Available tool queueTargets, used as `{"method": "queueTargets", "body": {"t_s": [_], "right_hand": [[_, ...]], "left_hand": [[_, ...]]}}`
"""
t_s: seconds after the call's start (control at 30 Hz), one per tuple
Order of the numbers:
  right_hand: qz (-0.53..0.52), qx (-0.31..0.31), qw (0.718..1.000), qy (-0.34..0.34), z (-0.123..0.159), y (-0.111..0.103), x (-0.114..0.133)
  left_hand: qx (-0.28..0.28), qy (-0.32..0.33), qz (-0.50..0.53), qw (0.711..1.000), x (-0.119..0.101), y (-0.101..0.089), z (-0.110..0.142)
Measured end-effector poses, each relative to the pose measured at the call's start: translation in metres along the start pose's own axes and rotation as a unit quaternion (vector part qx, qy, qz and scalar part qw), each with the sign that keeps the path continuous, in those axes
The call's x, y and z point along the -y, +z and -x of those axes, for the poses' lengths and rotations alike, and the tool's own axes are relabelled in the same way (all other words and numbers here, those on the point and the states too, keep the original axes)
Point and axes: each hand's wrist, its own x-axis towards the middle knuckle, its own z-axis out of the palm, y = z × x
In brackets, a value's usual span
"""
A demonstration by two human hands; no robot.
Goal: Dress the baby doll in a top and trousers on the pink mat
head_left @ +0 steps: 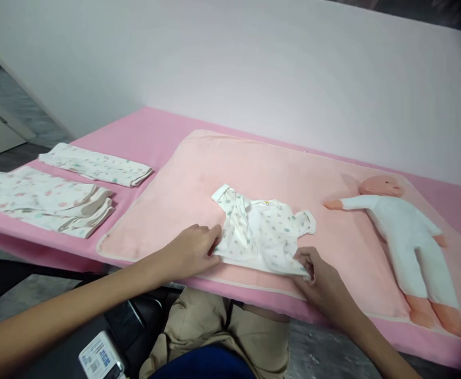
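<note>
Small patterned shirt [272,231] lies on the peach mat [163,210], near the edge of the pink table [131,131] closest to the person; sleeves point away, lower edge faces the wearer. Left hand [194,251]: fingers curled, thumb and forefinger pinching the left end of that lower edge. Right hand [315,268]: pinching the right corner between thumb and fingertips, the other fingers bent in. The edge between the two hands runs nearly straight; the cloth above it is rumpled, with creases down the left half and both sleeves bunched. Step in hand, as judged: squaring up and tensioning the lower edge. A next move on this cloth would call for an even, light pull with both pinches held level, then an open palm over the creases; thin fabric, so uneven tension would probably skew it. Doll [406,226] in white lies on the mat to the right, apart from the shirt. Two folded patterned cloths, a narrow one [96,164] and a wider one [37,195], lie at left, off the mat.
</note>
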Motion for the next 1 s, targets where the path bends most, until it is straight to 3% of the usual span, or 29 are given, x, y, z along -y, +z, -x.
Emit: {"method": "queueTargets", "body": {"t_s": [0.07,0.13,0.23,0.3,0.33,0.43,0.5,0.6,0.7,0.77,0.83,1.0], "right_hand": [[0.024,0.031,0.998,-0.039,0.014,-0.007,0.002],[0.042,0.04,0.995,-0.075,0.013,-0.014,0.008],[0.02,0.029,0.995,-0.092,-0.017,-0.014,0.028],[-0.011,0.016,0.995,-0.096,-0.05,-0.001,0.045],[-0.019,0.009,0.995,-0.093,-0.069,0.009,0.053],[-0.039,0.02,0.998,-0.047,-0.121,0.043,0.069],[-0.085,0.065,0.994,-0.009,-0.142,0.059,0.071],[-0.162,0.09,0.982,0.039,-0.145,0.059,0.061],[-0.173,0.067,0.979,0.08,-0.122,0.04,0.041],[-0.137,0.085,0.982,0.095,-0.107,0.024,0.028],[-0.08,0.077,0.991,0.079,-0.099,0.012,0.018],[0.09,-0.081,0.992,-0.034,-0.125,0.002,-0.011]], "left_hand": [[0.04,0.024,0.008,0.999,0.003,-0.005,0.012],[0.062,0.056,0.022,0.996,0.01,-0.012,0.005],[-0.005,0.079,-0.004,0.997,0.026,-0.025,-0.038],[-0.077,0.075,-0.042,0.993,0.035,-0.031,-0.079],[-0.085,0.078,-0.054,0.992,0.039,-0.032,-0.101],[0.01,0.075,-0.052,0.996,0.053,-0.033,-0.153],[0.082,0.046,-0.033,0.995,0.065,-0.034,-0.172],[0.105,-0.016,-0.016,0.994,0.086,-0.037,-0.174],[0.094,-0.048,0.002,0.994,0.105,-0.041,-0.161],[0.108,-0.055,0.005,0.993,0.11,-0.042,-0.155],[0.104,-0.043,-0.013,0.994,0.106,-0.04,-0.155],[0.063,0.081,-0.035,0.994,0.071,-0.027,-0.181]]}}
